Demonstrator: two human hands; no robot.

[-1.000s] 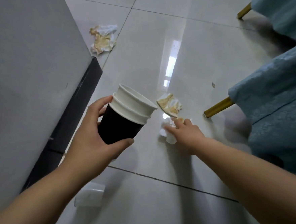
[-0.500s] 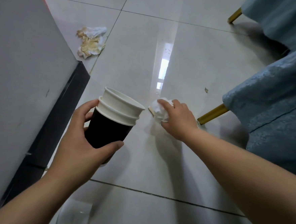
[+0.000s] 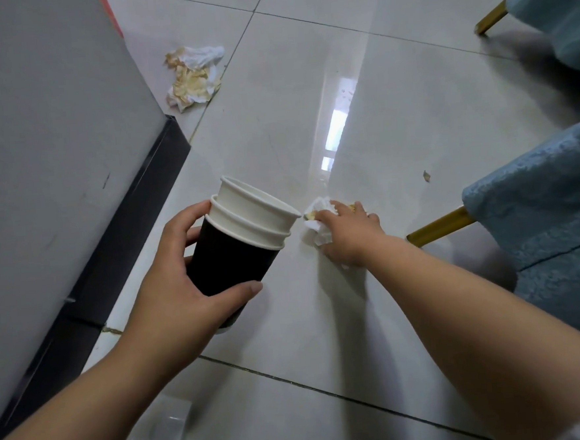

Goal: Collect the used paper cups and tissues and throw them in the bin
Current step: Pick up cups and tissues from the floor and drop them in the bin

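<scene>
White paper, crumpled: the tissue (image 3: pixel 320 228) is low over the tile floor (image 3: pixel 394 116), near the gold chair leg (image 3: pixel 440 226). I cannot tell whether it is resting on the floor or just lifted. My right hand (image 3: pixel 348 236) has its fingers curled over the wad and pinches it, with a yellow-stained edge poking out past the knuckles.

Left hand (image 3: pixel 170 290) is wrapped round the cup stack (image 3: pixel 245 236), thumb below and fingers behind. It is a black cup with two white ones nested inside, tilted with its mouth toward the tissue and just beside it.

Step in hand, as I judge it, is gathering this wad.
- Close the whole hand on it so no loose corner trails.
- Bring the top cup's mouth under the wad and tuck it in — a short move.
- Don't tip the stack further, or the nested cups may slide out.

A second, stained tissue (image 3: pixel 194 77) lies well apart by the grey cabinet (image 3: pixel 52 133) corner. Something pale and blurred (image 3: pixel 166 431) lies near my left forearm — cannot identify it. No bin in view.
</scene>
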